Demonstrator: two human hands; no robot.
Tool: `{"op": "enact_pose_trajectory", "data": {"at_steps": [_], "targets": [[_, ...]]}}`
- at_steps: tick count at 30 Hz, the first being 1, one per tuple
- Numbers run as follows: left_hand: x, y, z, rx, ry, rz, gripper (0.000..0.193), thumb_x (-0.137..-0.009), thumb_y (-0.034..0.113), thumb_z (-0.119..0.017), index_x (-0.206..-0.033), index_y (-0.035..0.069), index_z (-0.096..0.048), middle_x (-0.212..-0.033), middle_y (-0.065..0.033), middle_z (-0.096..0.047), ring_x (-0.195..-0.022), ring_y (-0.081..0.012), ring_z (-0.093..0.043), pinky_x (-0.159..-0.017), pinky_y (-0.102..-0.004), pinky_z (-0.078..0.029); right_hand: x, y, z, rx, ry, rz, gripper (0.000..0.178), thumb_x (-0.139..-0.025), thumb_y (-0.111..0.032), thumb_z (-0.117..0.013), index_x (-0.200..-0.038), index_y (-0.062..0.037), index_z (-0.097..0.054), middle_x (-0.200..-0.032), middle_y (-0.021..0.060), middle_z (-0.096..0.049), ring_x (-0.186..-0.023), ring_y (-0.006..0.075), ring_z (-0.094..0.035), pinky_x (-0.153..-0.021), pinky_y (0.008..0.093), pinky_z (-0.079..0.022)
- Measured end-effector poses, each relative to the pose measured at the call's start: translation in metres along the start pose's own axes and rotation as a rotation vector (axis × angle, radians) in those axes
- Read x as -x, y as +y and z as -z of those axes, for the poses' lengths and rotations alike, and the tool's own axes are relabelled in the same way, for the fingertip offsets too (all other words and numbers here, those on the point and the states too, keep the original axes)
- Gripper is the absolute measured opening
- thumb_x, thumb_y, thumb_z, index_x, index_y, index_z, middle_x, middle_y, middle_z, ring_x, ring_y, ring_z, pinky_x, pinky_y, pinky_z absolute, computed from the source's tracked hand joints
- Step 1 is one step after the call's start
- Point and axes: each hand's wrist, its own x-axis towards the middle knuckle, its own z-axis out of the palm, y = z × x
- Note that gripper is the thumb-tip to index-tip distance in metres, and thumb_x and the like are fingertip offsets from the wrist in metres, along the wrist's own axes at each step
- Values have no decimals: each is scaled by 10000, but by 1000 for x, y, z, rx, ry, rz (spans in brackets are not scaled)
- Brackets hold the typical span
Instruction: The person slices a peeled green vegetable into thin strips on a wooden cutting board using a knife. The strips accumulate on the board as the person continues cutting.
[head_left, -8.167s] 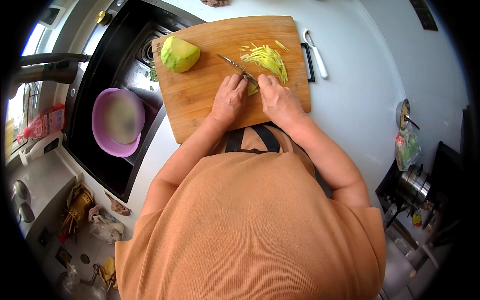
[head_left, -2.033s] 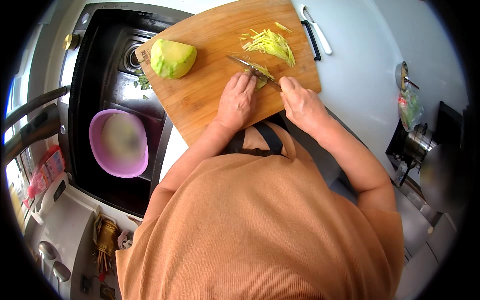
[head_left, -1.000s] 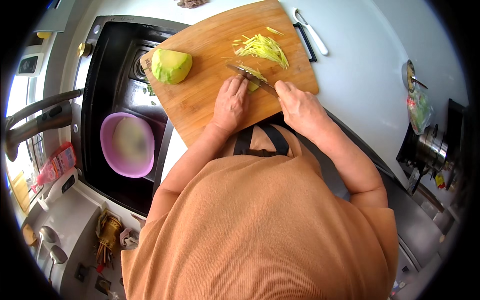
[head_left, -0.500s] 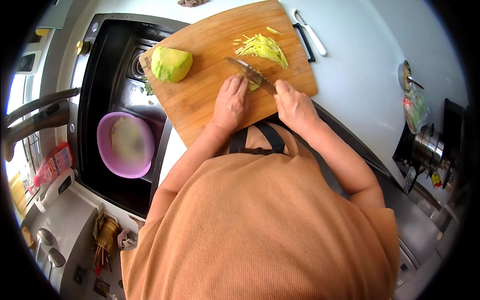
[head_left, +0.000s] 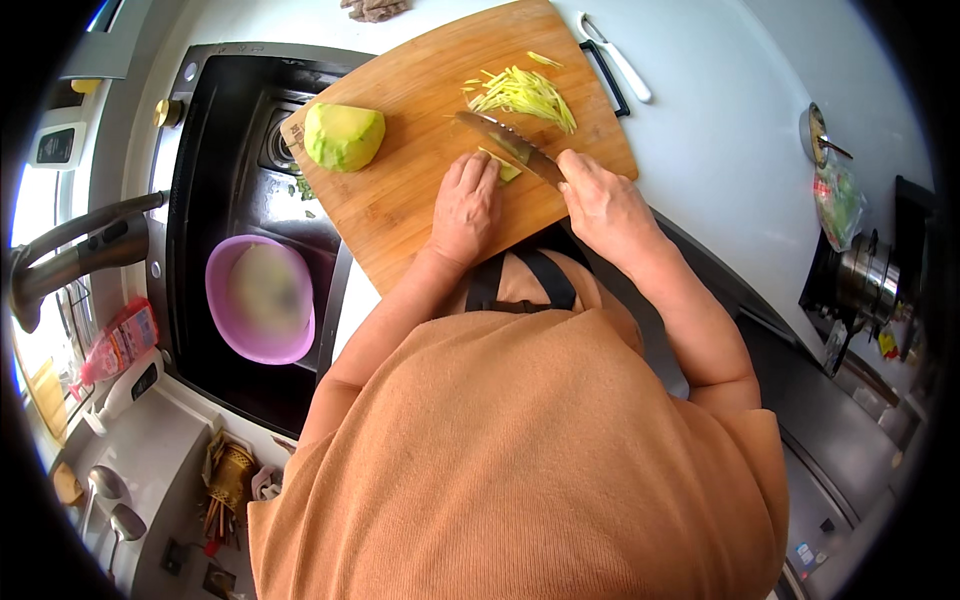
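My right hand (head_left: pixel 603 203) is closed round the handle of a kitchen knife (head_left: pixel 520 150), whose blade slants up and left over a wooden cutting board (head_left: pixel 395 215). Just left of the blade, bunched fingertips of my left hand (head_left: pixel 466 208) press a small stack of pale green vegetable slices (head_left: pixel 508 171) to the board, partly hiding it. Beyond the knife lies a pile of thin yellow-green shreds (head_left: pixel 525 93). On the board's left end rests a large peeled chunk of pale green vegetable (head_left: pixel 345 137) with a flat cut face.
The board's left end overhangs a black sink (head_left: pixel 190 330), where a purple basin (head_left: pixel 214 300) holds something pale. A white-handled peeler (head_left: pixel 622 68) lies beyond the board's black handle (head_left: pixel 606 80). Faucet (head_left: pixel 105 245) at left; steel pot (head_left: pixel 868 278) and bagged greens (head_left: pixel 838 205) at far right.
The knife has shifted slightly right and turned a little, away from the stack's edge, with my right hand. My left hand stays on the slices. The whole view has shifted slightly.
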Motion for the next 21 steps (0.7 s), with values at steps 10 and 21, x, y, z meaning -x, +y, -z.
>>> {"op": "enact_pose_trajectory", "data": {"at_steps": [10,21], "targets": [[-1,0,0,6,-14,4,382,-701,-30,-606,-1081,-37,-583,-1107,-186,-563,-1049,-369,-535,-936,-413,-454,0,-6,2,45,-93,29,180,-806,53,-486,-968,-4,-432,-845,195,-567,-739,390,-631,-637,459,-535],[0,-2,0,4,-39,13,382,-703,-9,-613,-1082,-54,-587,-1118,-198,-561,-1060,-369,-533,-952,-411,-447,-8,-11,8,113,-191,43,280,-739,93,-548,-973,4,-424,-853,206,-554,-741,387,-641,-641,447,-549]]}}
